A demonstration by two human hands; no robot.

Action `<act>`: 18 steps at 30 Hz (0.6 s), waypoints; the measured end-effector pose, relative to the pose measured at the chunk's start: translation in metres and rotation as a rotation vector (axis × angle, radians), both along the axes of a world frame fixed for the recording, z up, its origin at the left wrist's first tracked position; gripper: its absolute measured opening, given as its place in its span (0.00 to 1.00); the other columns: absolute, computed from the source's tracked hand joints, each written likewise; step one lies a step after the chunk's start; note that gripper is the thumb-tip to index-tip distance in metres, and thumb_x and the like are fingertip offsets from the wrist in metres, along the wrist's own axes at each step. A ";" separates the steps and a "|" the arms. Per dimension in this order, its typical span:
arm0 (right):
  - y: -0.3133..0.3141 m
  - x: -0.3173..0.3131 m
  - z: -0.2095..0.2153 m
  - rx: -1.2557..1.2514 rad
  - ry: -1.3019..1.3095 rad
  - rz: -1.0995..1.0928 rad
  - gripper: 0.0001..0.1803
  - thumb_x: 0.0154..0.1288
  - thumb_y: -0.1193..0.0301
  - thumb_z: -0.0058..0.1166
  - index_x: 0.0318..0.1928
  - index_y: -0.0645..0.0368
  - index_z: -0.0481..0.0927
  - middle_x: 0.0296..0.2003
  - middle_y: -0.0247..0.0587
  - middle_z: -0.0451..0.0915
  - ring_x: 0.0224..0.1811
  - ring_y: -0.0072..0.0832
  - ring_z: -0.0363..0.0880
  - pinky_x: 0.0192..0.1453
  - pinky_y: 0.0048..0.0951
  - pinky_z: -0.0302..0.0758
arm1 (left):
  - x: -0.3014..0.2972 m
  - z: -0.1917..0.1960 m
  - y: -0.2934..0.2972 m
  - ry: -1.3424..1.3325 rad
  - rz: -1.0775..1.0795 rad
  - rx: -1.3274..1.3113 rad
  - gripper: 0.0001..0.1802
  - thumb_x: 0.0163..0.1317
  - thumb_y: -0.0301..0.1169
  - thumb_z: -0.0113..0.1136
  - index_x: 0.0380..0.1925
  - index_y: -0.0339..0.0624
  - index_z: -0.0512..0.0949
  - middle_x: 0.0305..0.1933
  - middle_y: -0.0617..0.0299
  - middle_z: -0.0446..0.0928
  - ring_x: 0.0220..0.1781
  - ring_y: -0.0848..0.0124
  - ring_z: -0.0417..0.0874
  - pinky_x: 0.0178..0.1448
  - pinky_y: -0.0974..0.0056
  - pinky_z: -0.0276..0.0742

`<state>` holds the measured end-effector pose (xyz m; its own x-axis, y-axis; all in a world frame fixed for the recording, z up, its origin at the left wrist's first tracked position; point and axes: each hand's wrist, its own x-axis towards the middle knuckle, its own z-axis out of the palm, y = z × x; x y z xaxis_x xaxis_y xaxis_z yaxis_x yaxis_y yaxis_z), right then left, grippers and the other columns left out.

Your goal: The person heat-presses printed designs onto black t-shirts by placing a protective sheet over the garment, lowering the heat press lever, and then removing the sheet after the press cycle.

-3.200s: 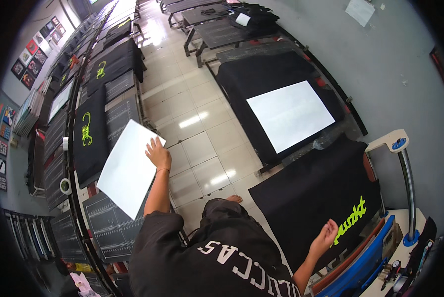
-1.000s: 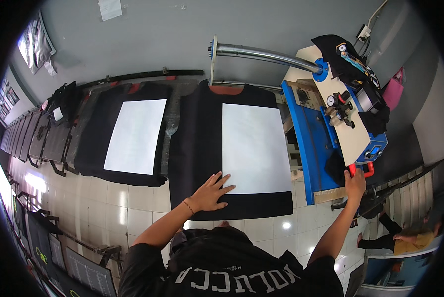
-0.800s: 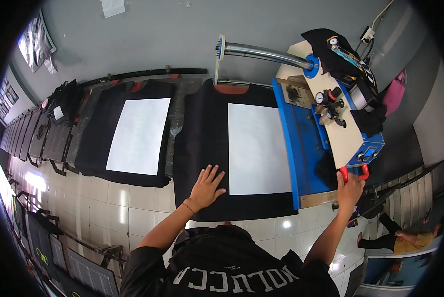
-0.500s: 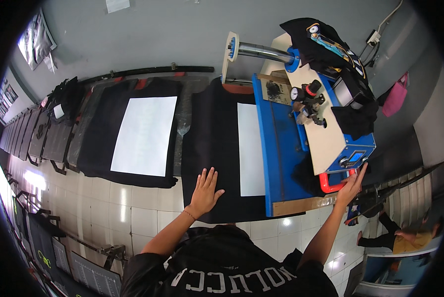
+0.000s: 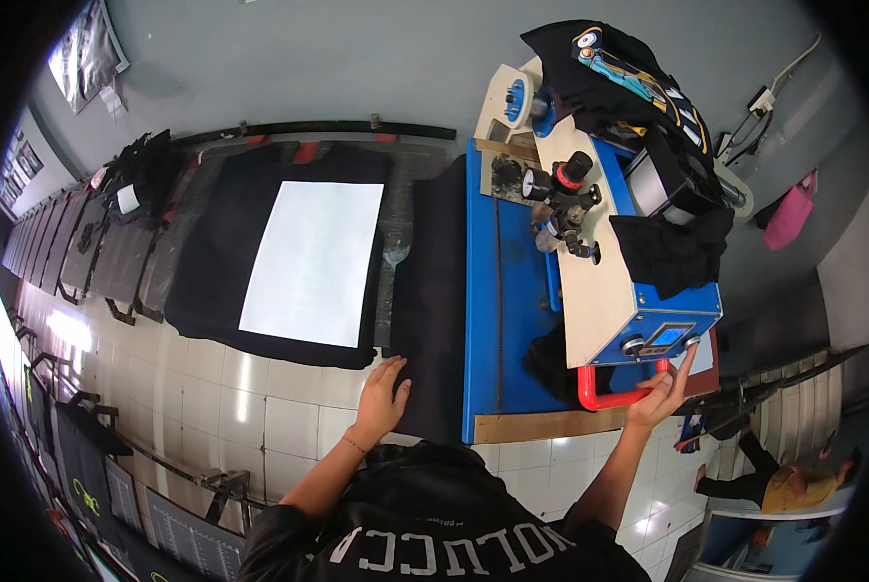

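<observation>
Swung over since a moment ago, the blue heat press (image 5: 512, 291) is now covering the black garment (image 5: 433, 310) and hiding the white sheet that was lying on it, leaving only a dark strip showing along its left side. The right hand (image 5: 659, 396) is gripping the red handle (image 5: 611, 398) at the front of the press, one finger reaching up to the control box (image 5: 662, 335). The left hand (image 5: 384, 398) is lying flat with fingers spread, touching the garment's near edge. Beside it another black garment (image 5: 231, 242) is carrying a white sheet (image 5: 313, 262).
</observation>
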<state>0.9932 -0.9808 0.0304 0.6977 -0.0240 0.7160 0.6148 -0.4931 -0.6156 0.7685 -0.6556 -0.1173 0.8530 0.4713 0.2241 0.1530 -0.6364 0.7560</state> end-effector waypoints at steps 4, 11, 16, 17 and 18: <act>0.005 -0.008 0.009 0.000 0.097 -0.045 0.33 0.66 0.70 0.34 0.71 0.65 0.60 0.14 0.34 0.67 0.16 0.22 0.65 0.26 0.25 0.64 | -0.023 -0.011 0.010 -0.023 0.073 -0.093 0.18 0.62 0.24 0.57 0.53 0.34 0.73 0.55 0.45 0.76 0.55 0.48 0.78 0.59 0.55 0.74; 0.011 -0.022 0.024 -0.038 0.188 -0.108 0.30 0.68 0.71 0.36 0.72 0.59 0.61 0.27 0.46 0.78 0.23 0.27 0.74 0.31 0.30 0.70 | -0.092 -0.058 0.075 -0.096 0.361 -0.466 0.19 0.66 0.26 0.56 0.56 0.35 0.72 0.51 0.51 0.77 0.44 0.65 0.82 0.44 0.65 0.77; 0.056 -0.067 0.026 0.086 0.054 -0.229 0.23 0.74 0.70 0.45 0.66 0.65 0.67 0.44 0.49 0.80 0.45 0.32 0.79 0.52 0.32 0.74 | -0.130 -0.051 0.176 -0.147 0.660 -0.761 0.26 0.70 0.34 0.52 0.66 0.41 0.62 0.60 0.55 0.69 0.49 0.68 0.81 0.48 0.63 0.77; 0.070 -0.078 0.022 0.139 -0.023 -0.201 0.22 0.73 0.70 0.47 0.64 0.66 0.68 0.45 0.49 0.80 0.45 0.32 0.79 0.52 0.33 0.73 | -0.138 -0.045 0.196 -0.183 0.701 -0.804 0.27 0.70 0.34 0.51 0.67 0.42 0.60 0.60 0.54 0.69 0.49 0.67 0.80 0.48 0.63 0.77; 0.088 -0.091 0.015 0.164 0.007 -0.057 0.18 0.74 0.69 0.46 0.58 0.66 0.72 0.46 0.49 0.79 0.44 0.31 0.78 0.52 0.32 0.73 | -0.137 -0.045 0.209 -0.218 0.731 -0.863 0.29 0.70 0.34 0.51 0.68 0.42 0.58 0.61 0.54 0.69 0.49 0.67 0.80 0.49 0.62 0.78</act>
